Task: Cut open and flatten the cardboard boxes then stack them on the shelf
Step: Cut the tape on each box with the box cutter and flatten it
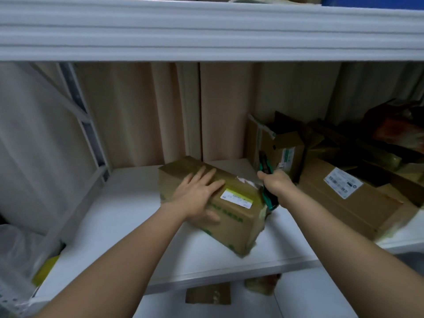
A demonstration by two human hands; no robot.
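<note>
A closed brown cardboard box [231,216] with green print and a yellow-white label lies tilted on the white shelf [119,216]. My left hand [198,195] rests flat on its top, fingers straight, thumb down its near side. My right hand [274,183] grips a green-handled box cutter [267,193] at the box's right end, where a strip of tape is torn. The tool's dark upper end sticks up above my fist; its tip is hidden.
Several more cardboard boxes [344,193] and opened flaps pile up at the shelf's right, close to my right hand. An upper shelf edge [206,35] spans overhead. A curtain hangs behind. Plastic bags [20,255] sit at the lower left; cardboard scraps [207,293] lie on the floor.
</note>
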